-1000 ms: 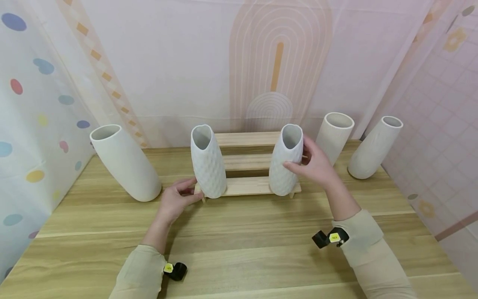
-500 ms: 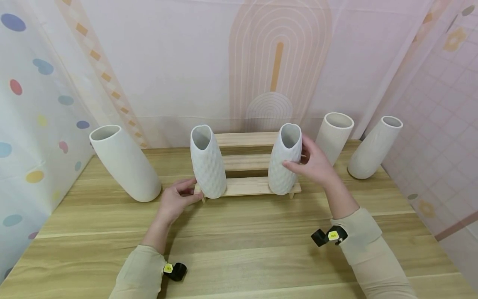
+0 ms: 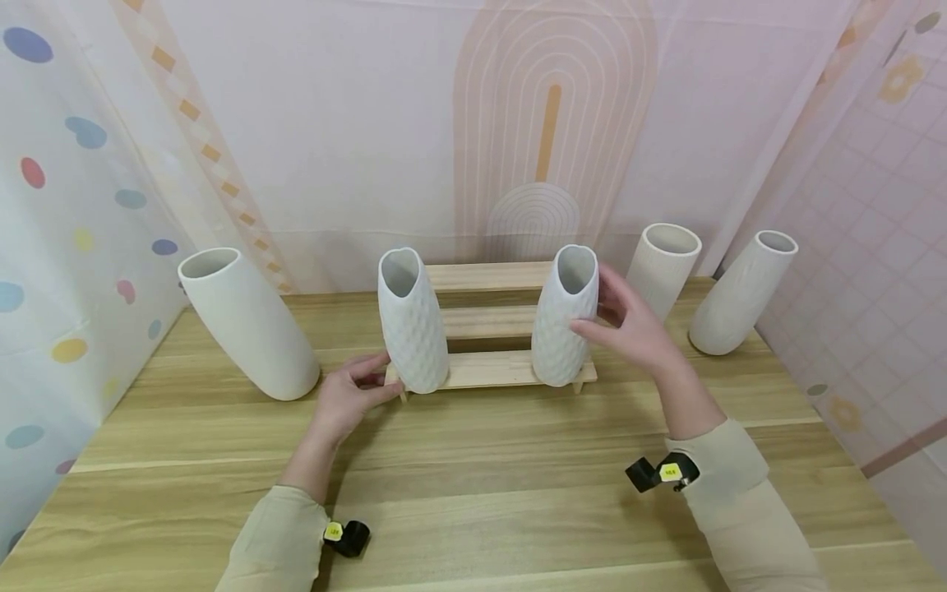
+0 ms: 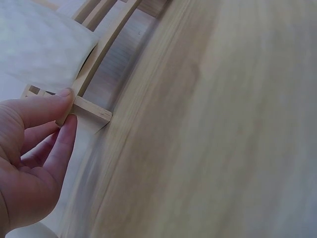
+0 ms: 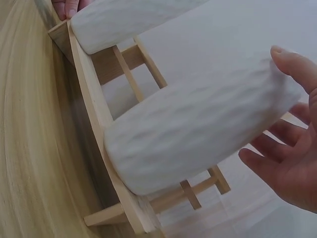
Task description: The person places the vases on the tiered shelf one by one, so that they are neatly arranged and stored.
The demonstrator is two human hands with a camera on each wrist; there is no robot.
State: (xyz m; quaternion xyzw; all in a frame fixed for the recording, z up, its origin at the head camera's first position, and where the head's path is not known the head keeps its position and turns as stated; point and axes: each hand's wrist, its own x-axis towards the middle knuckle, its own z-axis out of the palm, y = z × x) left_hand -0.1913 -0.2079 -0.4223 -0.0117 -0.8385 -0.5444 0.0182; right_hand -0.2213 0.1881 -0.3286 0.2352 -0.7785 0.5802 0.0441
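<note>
A three-tier wooden stand (image 3: pixel 488 370) carries two white dimpled vases upright on its lowest step. The left vase (image 3: pixel 416 341) stands near the step's left end, the right vase (image 3: pixel 558 341) near its right end. My left hand (image 3: pixel 343 400) pinches the stand's left end between thumb and fingers, beside the left vase; the left wrist view shows this grip on the wood (image 4: pixel 94 106). My right hand (image 3: pixel 635 329) is at the upper right side of the right vase, its thumb and fingers spread loosely around the body, as the right wrist view shows.
A tall smooth white vase (image 3: pixel 255 329) leans in view at the left of the table (image 3: pixel 473 493). Two more white vases, a wider one (image 3: pixel 662 275) and a narrow one (image 3: pixel 740 296), stand at the back right. A printed curtain (image 3: pixel 355 148) hangs behind.
My right hand has loosened from the right vase and shifted slightly right. That vase sits a touch further left than a second ago. The left hand stays still.
</note>
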